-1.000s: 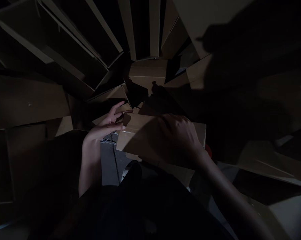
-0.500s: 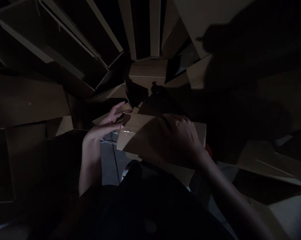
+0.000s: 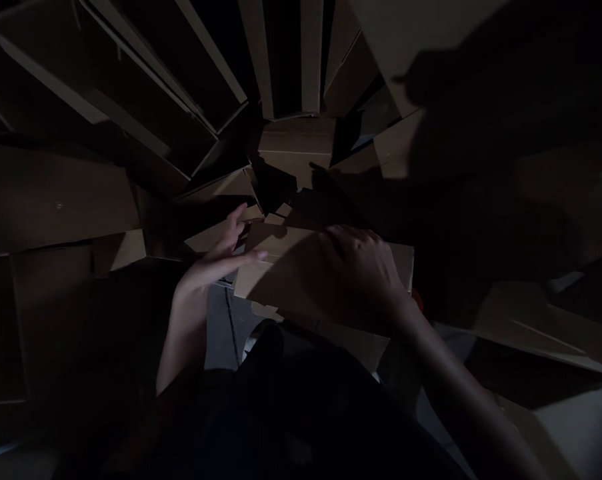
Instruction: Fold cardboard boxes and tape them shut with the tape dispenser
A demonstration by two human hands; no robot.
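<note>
A closed cardboard box [image 3: 285, 273] lies across in front of my body, partly in shadow. My left hand [image 3: 225, 250] is at its left end, fingers stretched out and apart beyond the end, with the thumb resting on the upper face near a seam. My right hand [image 3: 363, 263] lies over the right half of the box, its fingers curled over the far edge. Darkness hides those fingertips. Beside my right wrist a small part of a red object [image 3: 417, 300] shows; the rest of it is hidden.
Cardboard boxes surround me: open ones [image 3: 145, 120] at the upper left, a box [image 3: 295, 143] straight ahead, another [image 3: 55, 200] at the left and open flaps [image 3: 541, 320] at the right. Grey floor [image 3: 221, 327] shows below, near my shoe [image 3: 251, 343]. Deep shadow covers the right side.
My left hand has moved slightly right, and its thumb now reaches onto the box's upper face, over the shiny spot at the seam. My right hand and the box have hardly moved.
</note>
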